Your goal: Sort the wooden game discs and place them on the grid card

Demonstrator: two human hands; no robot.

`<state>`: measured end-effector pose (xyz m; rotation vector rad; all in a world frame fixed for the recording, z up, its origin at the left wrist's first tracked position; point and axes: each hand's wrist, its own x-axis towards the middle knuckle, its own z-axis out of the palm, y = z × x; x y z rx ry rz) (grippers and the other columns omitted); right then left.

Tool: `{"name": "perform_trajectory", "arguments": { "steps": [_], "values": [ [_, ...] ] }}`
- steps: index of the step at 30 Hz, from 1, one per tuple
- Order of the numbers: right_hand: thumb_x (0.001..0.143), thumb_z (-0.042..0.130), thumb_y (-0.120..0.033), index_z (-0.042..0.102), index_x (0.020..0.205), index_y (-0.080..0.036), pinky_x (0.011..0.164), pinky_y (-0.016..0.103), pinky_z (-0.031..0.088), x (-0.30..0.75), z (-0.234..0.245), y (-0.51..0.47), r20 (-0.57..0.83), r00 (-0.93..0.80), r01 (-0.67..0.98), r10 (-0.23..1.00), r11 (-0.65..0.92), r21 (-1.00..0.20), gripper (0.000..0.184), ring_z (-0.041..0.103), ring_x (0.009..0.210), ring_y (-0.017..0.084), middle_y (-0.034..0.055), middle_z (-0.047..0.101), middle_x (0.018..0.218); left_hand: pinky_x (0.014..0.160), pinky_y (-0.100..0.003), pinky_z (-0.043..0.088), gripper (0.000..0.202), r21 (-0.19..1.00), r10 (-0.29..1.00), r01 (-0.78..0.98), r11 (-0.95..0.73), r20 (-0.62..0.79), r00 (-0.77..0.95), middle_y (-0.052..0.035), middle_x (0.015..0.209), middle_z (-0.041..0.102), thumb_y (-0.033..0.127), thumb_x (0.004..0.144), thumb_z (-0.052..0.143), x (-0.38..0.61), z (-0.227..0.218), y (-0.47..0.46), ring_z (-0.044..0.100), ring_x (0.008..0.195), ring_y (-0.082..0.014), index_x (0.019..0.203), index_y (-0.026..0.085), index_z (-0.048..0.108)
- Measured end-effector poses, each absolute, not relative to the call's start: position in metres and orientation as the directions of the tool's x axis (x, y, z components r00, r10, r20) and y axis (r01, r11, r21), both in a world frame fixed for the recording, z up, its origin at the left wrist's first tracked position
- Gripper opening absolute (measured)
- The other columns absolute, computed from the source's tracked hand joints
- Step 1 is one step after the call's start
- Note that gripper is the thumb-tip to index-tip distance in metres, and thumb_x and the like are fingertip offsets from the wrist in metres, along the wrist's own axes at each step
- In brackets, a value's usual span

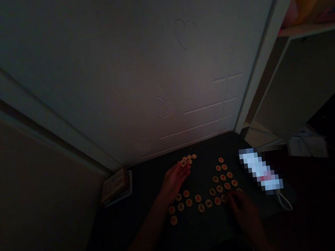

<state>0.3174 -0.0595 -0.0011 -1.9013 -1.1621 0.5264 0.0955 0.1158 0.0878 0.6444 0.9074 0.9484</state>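
Although the light is low, the dark green table [206, 177] can be made out, its far edge close to a pale panel [102, 68] with embossed hearts [164, 106] and raised lines. Small round tan discs bearing red or dark marks [223, 177] lie on it: a stepped cluster at right, linked by a loose row to a smaller group [189, 202] at left. Nearer the panel, a few plain-faced tan discs [194, 156] sit together.

Left hand [176, 176]: fingers extended, a dark-marked disc [183, 163] at the fingertips; whether gripped, cannot tell. Right hand [241, 205]: fingers curled beside the right cluster's lower edge; contents hidden.

Surroundings: stacked books [115, 186] at the left edge; a pixelated whitish oblong object [261, 170] with a pale cord loop [285, 202] at right; beyond, a pale-edged shelf [311, 28].
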Motion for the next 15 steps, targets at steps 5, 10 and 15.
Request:
{"name": "perform_trajectory", "arguments": {
  "steps": [5, 10, 15],
  "values": [
    [0.091, 0.053, -0.061, 0.073, 0.099, -0.02, 0.079, 0.036, 0.056, 0.318, -0.004, -0.062, 0.061, 0.458, 0.515, 0.887, -0.209, -0.831, 0.046, 0.071, 0.089, 0.027, 0.0118, 0.075, 0.099, 0.099, -0.042, 0.056, 0.028, 0.899, 0.926, -0.267, 0.347, -0.285, 0.247, -0.0153, 0.116, 0.074, 0.036, 0.091, 0.07, 0.098, 0.084, 0.102, 0.073, 0.103, -0.0239, 0.108, 0.014, 0.071],
    [0.091, 0.055, -0.06, 0.073, 0.096, -0.022, 0.077, 0.036, 0.056, 0.315, 0.0, -0.058, 0.055, 0.387, 0.537, 0.92, -0.176, -0.825, 0.043, 0.07, 0.083, 0.025, 0.0099, 0.074, 0.095, 0.097, -0.044, 0.057, 0.041, 0.942, 0.944, -0.206, 0.264, -0.207, 0.258, -0.0142, 0.117, 0.073, 0.037, 0.088, 0.073, 0.098, 0.092, 0.086, 0.073, 0.103, -0.0248, 0.122, 0.016, 0.065],
    [0.091, 0.055, -0.058, 0.073, 0.099, -0.021, 0.078, 0.036, 0.055, 0.318, -0.002, -0.057, 0.086, 0.385, 0.555, 0.919, -0.156, -0.817, 0.042, 0.07, 0.084, 0.025, 0.0097, 0.074, 0.096, 0.094, -0.045, 0.058, 0.048, 0.96, 0.952, -0.179, 0.215, -0.165, 0.256, -0.0142, 0.122, 0.071, 0.041, 0.083, 0.076, 0.095, 0.102, 0.074, 0.072, 0.106, -0.0273, 0.123, 0.017, 0.063]
  ]
}}
